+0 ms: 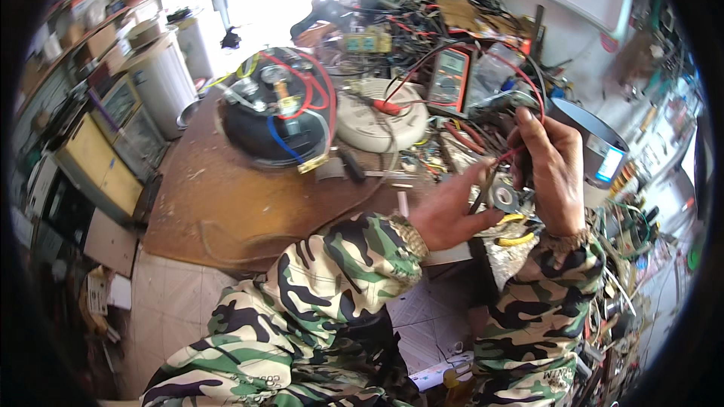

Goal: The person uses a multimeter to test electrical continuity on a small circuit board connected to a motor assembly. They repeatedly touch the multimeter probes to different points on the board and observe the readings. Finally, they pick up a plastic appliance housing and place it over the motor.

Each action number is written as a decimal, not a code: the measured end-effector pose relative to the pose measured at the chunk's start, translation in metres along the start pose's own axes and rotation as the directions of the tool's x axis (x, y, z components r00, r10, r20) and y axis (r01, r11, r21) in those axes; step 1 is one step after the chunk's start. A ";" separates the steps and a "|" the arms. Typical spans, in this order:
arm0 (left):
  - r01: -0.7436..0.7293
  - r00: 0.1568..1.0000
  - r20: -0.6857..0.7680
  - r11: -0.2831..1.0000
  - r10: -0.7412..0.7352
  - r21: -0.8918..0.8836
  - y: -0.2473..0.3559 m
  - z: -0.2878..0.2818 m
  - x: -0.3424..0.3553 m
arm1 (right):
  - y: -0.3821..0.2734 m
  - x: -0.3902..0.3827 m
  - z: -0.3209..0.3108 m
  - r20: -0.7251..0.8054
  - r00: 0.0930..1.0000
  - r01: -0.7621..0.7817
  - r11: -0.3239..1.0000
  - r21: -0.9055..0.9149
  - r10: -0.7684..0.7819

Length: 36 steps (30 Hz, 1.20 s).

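Observation:
My right hand is closed on a red test lead, its fingers bent around it. From the lower left, my left hand meets it, finger and thumb closed near the lead's end and a dark thin piece; I cannot make out which it grips. The red and black leads arch back to an orange-rimmed multimeter. Just below the hands are a roll of tape and yellow-handled pliers. Left of them stands a round black appliance base with exposed red and blue wires, beside a round cream lid-like part.
A heap of cables covers the back of the wooden table. At the right stands a dark round pot, near piled tools and scraps. A tan cord runs along the table's front. Shelves line the left wall.

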<state>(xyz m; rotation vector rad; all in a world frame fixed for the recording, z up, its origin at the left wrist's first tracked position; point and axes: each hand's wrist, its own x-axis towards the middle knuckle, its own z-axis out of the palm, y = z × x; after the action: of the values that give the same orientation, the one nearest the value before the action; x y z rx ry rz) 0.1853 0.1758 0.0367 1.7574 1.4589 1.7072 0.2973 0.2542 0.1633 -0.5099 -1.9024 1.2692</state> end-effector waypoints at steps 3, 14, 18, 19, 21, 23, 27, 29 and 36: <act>0.255 0.956 0.206 0.938 -0.208 -0.235 0.030 -0.022 -0.021 | -0.008 -0.009 0.016 0.039 0.999 -0.027 0.977 0.212 0.019; 0.550 0.835 0.418 0.565 -0.357 -0.615 0.060 -0.099 -0.103 | 0.001 -0.036 0.068 0.651 0.754 -0.194 0.977 0.091 0.089; 0.555 0.829 0.371 0.695 -0.418 -0.457 0.069 -0.125 -0.121 | 0.008 -0.053 0.100 0.642 0.762 -0.186 0.978 0.093 0.084; 0.465 0.877 0.294 0.826 -0.381 -0.317 0.060 -0.133 -0.128 | 0.009 -0.053 0.103 0.578 0.810 -0.208 0.969 0.135 0.093; 0.246 0.952 0.182 0.969 -0.244 0.015 0.039 -0.153 -0.140 | 0.012 -0.049 0.101 0.413 0.909 -0.139 0.971 0.193 0.049; 0.474 0.880 0.041 0.880 -0.472 -0.023 0.045 -0.178 -0.144 | 0.035 -0.042 0.096 0.224 0.974 0.021 0.995 0.093 -0.042; 0.425 0.892 -0.249 0.888 -0.377 0.175 0.026 -0.223 -0.140 | 0.067 -0.035 0.108 0.227 0.971 0.120 0.973 -0.196 -0.074; 0.406 0.898 -0.242 0.904 -0.367 0.136 0.002 -0.224 -0.130 | 0.092 -0.036 0.108 0.216 0.976 0.096 0.942 -0.321 -0.026; 0.325 0.933 -0.154 0.945 -0.325 -0.027 -0.028 -0.208 -0.105 | 0.125 -0.031 0.099 0.338 0.939 0.045 0.954 -0.298 0.061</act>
<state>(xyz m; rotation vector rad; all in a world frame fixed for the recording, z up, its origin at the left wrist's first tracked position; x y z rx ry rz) 0.0148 0.0173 0.0081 1.3118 1.7033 1.6955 0.2281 0.2271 0.0184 -0.4722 -2.4147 1.1319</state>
